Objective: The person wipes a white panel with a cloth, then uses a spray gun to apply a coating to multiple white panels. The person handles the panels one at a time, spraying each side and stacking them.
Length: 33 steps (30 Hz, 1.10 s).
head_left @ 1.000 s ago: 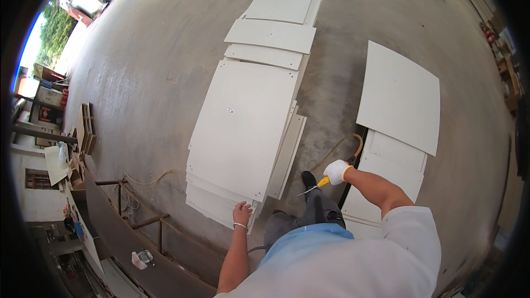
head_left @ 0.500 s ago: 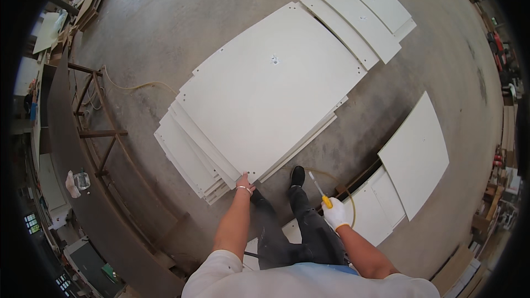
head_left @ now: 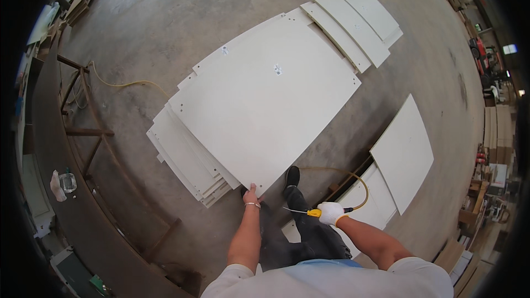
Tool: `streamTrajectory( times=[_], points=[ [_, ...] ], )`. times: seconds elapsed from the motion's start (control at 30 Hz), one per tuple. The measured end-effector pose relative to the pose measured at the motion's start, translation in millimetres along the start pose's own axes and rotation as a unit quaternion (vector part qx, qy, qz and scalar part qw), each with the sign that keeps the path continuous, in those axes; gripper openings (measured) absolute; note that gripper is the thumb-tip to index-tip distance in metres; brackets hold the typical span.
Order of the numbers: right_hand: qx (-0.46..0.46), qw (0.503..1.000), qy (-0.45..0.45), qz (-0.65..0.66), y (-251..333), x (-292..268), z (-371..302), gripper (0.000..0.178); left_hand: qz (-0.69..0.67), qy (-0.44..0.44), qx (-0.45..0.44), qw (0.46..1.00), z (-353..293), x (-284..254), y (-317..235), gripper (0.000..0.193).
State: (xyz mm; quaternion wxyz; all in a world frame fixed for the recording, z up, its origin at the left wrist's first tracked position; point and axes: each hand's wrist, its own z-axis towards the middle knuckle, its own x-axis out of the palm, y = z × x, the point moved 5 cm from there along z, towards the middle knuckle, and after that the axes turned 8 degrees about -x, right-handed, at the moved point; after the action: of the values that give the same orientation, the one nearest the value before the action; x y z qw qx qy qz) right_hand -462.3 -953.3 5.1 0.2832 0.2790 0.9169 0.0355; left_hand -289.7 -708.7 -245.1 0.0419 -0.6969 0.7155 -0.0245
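Observation:
My bare left hand (head_left: 253,195) grips the near corner of a large white panel (head_left: 254,116), its thumb on the top face. That panel lies over a stack of similar white panels (head_left: 185,152) on the floor, and its near corner sticks out past them. In my right hand (head_left: 332,213), which wears a white glove, is an air blow gun (head_left: 314,212) with a yellow handle and a thin metal nozzle. The nozzle points left, toward my left forearm. A yellow hose (head_left: 366,187) runs from the gun in a loop across the floor.
More white panels (head_left: 353,27) overlap at the far end of the stack. At right, another white panel (head_left: 406,154) lies on a lower pile. A dark bench (head_left: 61,132) with a rusty metal frame stands at left. My shoe (head_left: 292,176) is close beside the stack.
The top panel has shifted toward me with my left hand at its corner, now covering more of the stack's near edge. My right hand has turned the blow gun's nozzle leftward.

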Motion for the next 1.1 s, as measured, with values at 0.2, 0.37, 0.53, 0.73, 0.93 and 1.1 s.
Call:
streamTrajectory(
  times=[0.2, 0.37, 0.53, 0.73, 0.93, 1.1],
  points=[
    [0.159, 0.95, -0.185, 0.196, -23, -1, 6, 0.028, -0.042, -0.054, 0.006, 0.998, 3, -99, -14, 0.068],
    [0.172, 0.938, -0.208, 0.218, -27, -18, 6, 0.03, 0.072, -0.149, 0.024, 0.986, -28, -163, -45, 0.065],
    [0.118, 0.926, -0.275, 0.229, -6, -43, -26, 0.029, 0.091, -0.045, 0.161, 0.982, -121, -155, -71, 0.056],
    [0.075, 0.896, -0.353, 0.258, 2, -50, -96, 0.023, 0.069, 0.066, 0.077, 0.992, -284, -97, -65, 0.052],
    [0.097, 0.9, -0.322, 0.277, -6, -24, -123, 0.021, -0.066, 0.145, 0.053, 0.986, -376, -51, -92, 0.037],
    [0.051, 0.883, -0.386, 0.262, 2, -19, -121, 0.022, -0.189, 0.241, 0.027, 0.951, -401, -70, -179, 0.02]
  ],
)
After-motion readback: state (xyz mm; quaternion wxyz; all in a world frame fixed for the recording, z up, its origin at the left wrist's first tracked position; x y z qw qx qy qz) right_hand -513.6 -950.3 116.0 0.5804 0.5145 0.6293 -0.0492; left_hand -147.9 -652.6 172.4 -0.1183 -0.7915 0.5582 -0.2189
